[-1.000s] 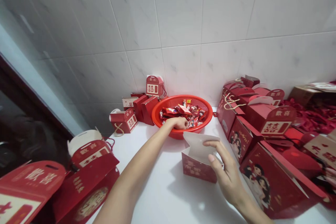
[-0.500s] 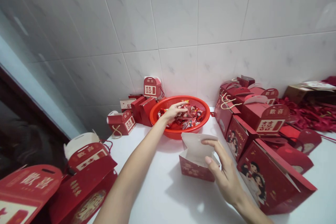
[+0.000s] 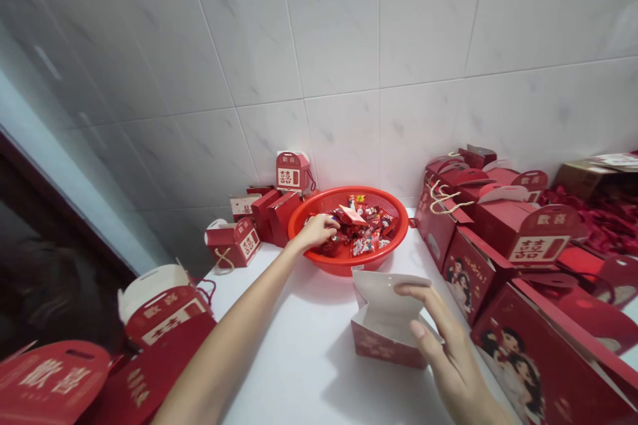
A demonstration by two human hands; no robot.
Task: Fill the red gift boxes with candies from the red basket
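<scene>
A red plastic basket (image 3: 323, 264) holds wrapped candies (image 3: 366, 239), mostly red. My left hand (image 3: 319, 231) reaches over its left side, fingers curled down among the candies; what they hold, if anything, is hidden. In front of the basket, a red box (image 3: 389, 348) with a pale inside stands on the white table with its top open. My right hand (image 3: 441, 339) is at the box's right side, index finger and thumb apart at its raised flap and rim.
Red gift boxes (image 3: 535, 239) crowd the right side, some with rope handles. More boxes (image 3: 234, 242) stand behind at left, and larger ones (image 3: 54, 378) at front left. A tiled wall (image 3: 343, 133) rises behind the table (image 3: 279, 332).
My left hand has moved from the middle of the candies to the basket's left side, its fingers now curled. The view has shifted slightly; my right hand stays at the box.
</scene>
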